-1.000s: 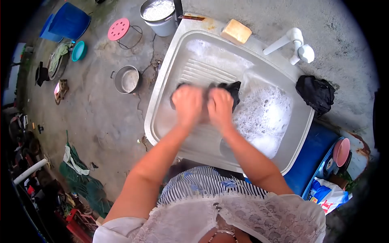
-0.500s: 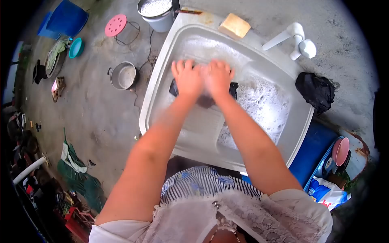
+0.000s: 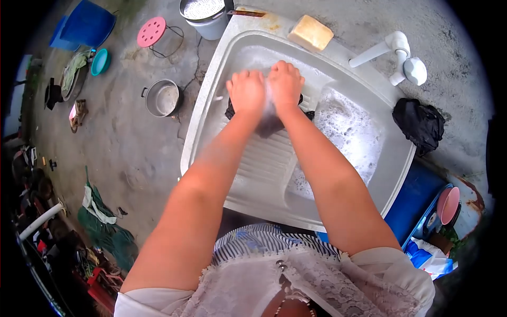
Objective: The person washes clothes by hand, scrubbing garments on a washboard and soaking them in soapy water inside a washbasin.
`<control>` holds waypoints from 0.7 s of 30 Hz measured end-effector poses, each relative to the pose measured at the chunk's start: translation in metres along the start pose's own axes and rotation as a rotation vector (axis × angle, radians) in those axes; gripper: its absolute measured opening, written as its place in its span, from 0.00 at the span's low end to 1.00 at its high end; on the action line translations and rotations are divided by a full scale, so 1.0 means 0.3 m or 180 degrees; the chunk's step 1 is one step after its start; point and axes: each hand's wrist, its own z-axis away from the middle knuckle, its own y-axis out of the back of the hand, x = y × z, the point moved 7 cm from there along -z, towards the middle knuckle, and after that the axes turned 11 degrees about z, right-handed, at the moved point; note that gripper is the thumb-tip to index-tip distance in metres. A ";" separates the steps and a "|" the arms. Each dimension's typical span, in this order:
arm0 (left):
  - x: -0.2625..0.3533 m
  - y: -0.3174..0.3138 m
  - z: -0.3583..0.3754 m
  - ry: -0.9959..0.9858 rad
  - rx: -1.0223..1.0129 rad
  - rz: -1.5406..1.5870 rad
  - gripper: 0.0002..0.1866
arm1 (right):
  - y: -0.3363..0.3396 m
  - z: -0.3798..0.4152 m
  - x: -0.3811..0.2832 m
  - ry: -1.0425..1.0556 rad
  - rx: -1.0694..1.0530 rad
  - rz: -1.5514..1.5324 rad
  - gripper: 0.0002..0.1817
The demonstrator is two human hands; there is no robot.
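Both hands are side by side on a wet black cloth (image 3: 270, 126) in the left part of a pale wash sink (image 3: 210, 84). My left hand (image 3: 247, 95) has its fingers curled over the cloth. Close beside it, my right hand (image 3: 285, 87) is also closed on the cloth, knuckles up. Some whitish suds or blur shows between them. Dark edges of the cloth stick out past both hands; the rest is hidden under them. Below the cloth lies the ridged washboard (image 3: 264, 166). Foamy water (image 3: 348, 134) fills the basin on the right.
A yellowish soap block (image 3: 310, 34) rests on the sink's far ledge, near a white tap (image 3: 388, 50). A black plastic bag (image 3: 418, 124) lies at the right corner. Left on the concrete floor are a metal pot (image 3: 163, 98), a pink stool (image 3: 151, 31) and a white bucket (image 3: 208, 24).
My fingers, spread flatter before, are now curled round the cloth. The cloth looks more bunched, and more of the ridges below it shows. The view has shifted slightly.
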 end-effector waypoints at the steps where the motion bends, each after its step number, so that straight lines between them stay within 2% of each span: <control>1: 0.015 0.031 -0.002 -0.0205 0.0342 0.0048 0.16 | 0.026 0.007 -0.008 -0.0018 0.0275 0.0119 0.07; 3: 0.044 0.087 0.066 -0.0639 0.0801 0.0253 0.16 | 0.088 0.075 0.004 -0.0046 0.0515 0.0281 0.08; 5: 0.045 0.129 0.188 -0.0711 0.0838 0.0302 0.13 | 0.103 0.201 0.006 0.0155 -0.0160 -0.0142 0.11; 7: 0.014 0.160 0.354 -0.0924 0.0374 0.1117 0.10 | 0.210 0.373 0.012 0.0566 -0.0088 -0.0955 0.09; 9: 0.048 0.219 0.504 -0.1441 -0.0081 0.1184 0.08 | 0.250 0.526 0.040 0.0592 -0.0226 -0.1639 0.05; 10: 0.038 0.183 0.553 -0.1360 -0.0377 0.1121 0.06 | 0.244 0.511 0.032 0.0583 -0.0239 -0.1629 0.05; 12: 0.044 0.131 0.487 -0.1312 -0.0832 0.0688 0.08 | 0.202 0.453 -0.021 0.0864 -0.0565 -0.0372 0.05; 13: -0.017 0.051 0.434 -0.1467 0.0023 0.0530 0.09 | 0.132 0.366 -0.023 0.0916 -0.0840 0.0165 0.08; 14: -0.006 0.034 0.331 -0.1456 0.0184 0.0208 0.11 | 0.096 0.262 -0.012 0.0738 -0.0686 0.0099 0.09; 15: 0.036 0.058 0.196 -0.0643 -0.0397 0.0261 0.13 | 0.061 0.171 -0.006 0.0572 -0.0541 0.0013 0.10; 17: 0.041 0.028 0.046 -0.0080 -0.0403 0.0282 0.16 | -0.006 0.020 0.033 -0.0085 -0.0390 -0.0076 0.11; 18: 0.040 0.017 0.008 -0.0089 -0.0387 0.0278 0.16 | -0.019 -0.012 0.024 -0.0079 -0.0374 -0.0083 0.11; 20: 0.044 0.035 0.012 -0.0223 0.0105 0.0338 0.17 | 0.058 -0.002 0.010 -0.0219 0.0421 0.0040 0.10; 21: 0.054 0.070 0.046 -0.0633 0.0390 0.0128 0.17 | 0.057 0.027 0.005 -0.0070 -0.0052 0.0362 0.11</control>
